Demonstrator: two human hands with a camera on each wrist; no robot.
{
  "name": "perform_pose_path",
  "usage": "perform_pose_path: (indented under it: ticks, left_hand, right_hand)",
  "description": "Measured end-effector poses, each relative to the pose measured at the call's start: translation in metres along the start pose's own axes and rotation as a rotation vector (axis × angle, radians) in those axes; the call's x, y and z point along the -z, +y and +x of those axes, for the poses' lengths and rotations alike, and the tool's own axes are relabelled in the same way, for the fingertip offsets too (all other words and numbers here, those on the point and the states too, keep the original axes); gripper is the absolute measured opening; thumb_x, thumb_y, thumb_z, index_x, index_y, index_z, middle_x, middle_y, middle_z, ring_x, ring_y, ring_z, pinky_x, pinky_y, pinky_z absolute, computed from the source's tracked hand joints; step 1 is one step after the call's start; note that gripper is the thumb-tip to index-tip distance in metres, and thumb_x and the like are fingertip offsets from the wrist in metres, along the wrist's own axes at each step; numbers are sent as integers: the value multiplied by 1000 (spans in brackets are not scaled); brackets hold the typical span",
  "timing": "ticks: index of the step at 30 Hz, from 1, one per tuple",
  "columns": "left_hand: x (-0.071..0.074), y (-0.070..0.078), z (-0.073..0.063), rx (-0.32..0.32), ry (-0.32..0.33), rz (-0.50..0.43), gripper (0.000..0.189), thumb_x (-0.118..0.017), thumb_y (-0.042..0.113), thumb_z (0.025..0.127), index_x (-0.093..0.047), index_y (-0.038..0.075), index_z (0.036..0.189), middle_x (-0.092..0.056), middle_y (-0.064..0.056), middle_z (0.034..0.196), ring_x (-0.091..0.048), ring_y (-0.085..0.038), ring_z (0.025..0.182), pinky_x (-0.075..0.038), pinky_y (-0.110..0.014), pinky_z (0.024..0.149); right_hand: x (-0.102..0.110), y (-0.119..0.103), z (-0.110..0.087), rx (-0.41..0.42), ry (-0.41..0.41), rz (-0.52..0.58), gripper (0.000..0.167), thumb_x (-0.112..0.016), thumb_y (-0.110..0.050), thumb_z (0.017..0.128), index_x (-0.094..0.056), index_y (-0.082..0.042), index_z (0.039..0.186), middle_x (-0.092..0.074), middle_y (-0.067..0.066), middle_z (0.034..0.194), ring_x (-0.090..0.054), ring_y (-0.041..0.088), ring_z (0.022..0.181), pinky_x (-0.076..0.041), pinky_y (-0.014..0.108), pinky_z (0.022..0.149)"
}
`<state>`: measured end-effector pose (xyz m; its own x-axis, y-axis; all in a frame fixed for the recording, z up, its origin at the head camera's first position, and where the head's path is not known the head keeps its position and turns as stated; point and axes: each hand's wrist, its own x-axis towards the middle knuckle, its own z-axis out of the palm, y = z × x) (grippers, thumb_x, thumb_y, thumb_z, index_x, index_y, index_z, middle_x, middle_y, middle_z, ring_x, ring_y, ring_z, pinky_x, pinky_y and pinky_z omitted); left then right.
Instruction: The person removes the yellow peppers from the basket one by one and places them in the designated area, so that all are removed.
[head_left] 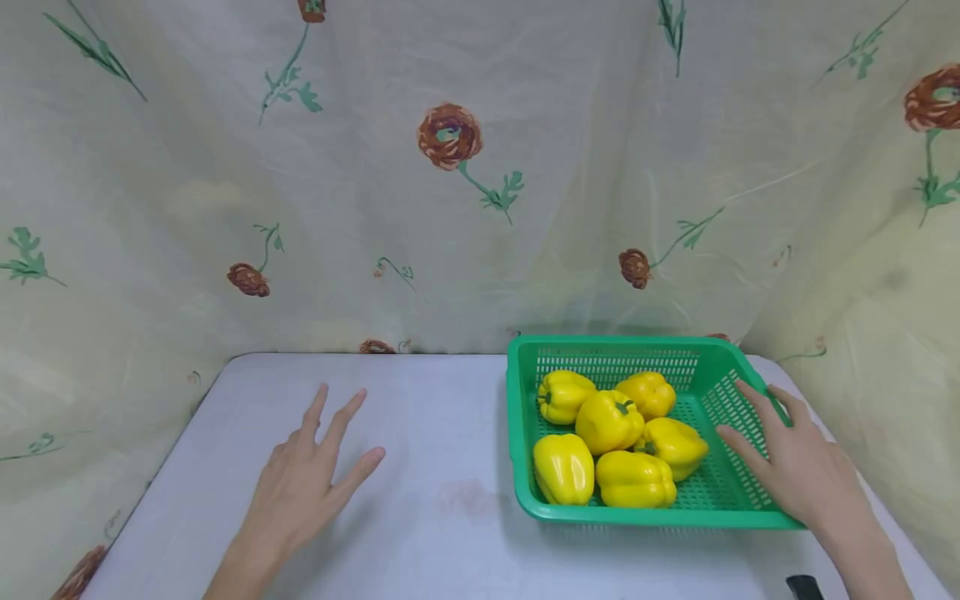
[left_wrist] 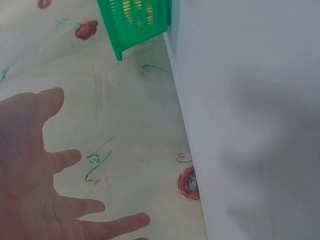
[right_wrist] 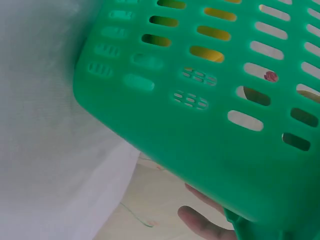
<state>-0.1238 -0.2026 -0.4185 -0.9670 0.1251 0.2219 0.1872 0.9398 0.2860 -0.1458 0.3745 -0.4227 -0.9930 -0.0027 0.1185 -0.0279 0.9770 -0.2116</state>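
Observation:
A green plastic basket (head_left: 663, 518) with slotted walls stands on the right side of the table. Several yellow bell peppers (head_left: 610, 421) lie inside it, mostly toward its left half. My right hand (head_left: 806, 467) is at the basket's right rim, fingers spread and reaching over it; whether it touches the rim I cannot tell. In the right wrist view the basket wall (right_wrist: 165, 135) fills most of the picture, with a few fingers (right_wrist: 202, 223) showing past the rim. Over the left part of the table my left hand (head_left: 303, 483) holds nothing, its fingers spread apart.
The white table (head_left: 442, 433) has its far edge against a flowered curtain (head_left: 570, 150), which also hangs on both sides. A dark object (head_left: 804, 587) shows partly at the bottom right, near the right forearm. A faint pinkish stain marks the tabletop left of the basket.

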Motion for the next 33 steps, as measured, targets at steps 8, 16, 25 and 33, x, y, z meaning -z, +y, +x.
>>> perform_pose_path:
  ticks: [8,16,25,33]
  left_hand:
    - [-7,6,2,-9,2,-45,70,-50,63,109,-34,32,169,-33,-23,174,-69,-43,129,-54,-72,96]
    - [-14,17,5,-21,30,-154,60,-49,55,112,-42,29,165,-39,-19,172,-70,-41,127,-59,-66,89]
    - [-23,37,9,-65,37,-232,53,-51,50,113,-50,27,160,-43,-13,171,-72,-37,124,-61,-54,80]
    - [-32,57,15,-113,11,-257,51,-52,51,112,-52,30,158,-42,-10,171,-70,-35,128,-60,-60,91]
  right_hand:
    - [-6,4,0,-14,35,40,79,-53,-52,111,-29,-2,167,-27,46,160,-61,69,101,-54,73,67]
    - [-10,2,-2,-44,59,59,85,-54,-50,111,-27,10,164,-26,43,165,-47,70,128,-47,84,89]
    - [-10,2,-2,-32,83,46,84,-58,-46,110,-28,15,161,-31,43,163,-44,70,132,-44,84,97]
    - [-11,2,-1,-17,91,35,83,-60,-42,109,-29,16,161,-33,43,162,-47,72,128,-45,83,96]
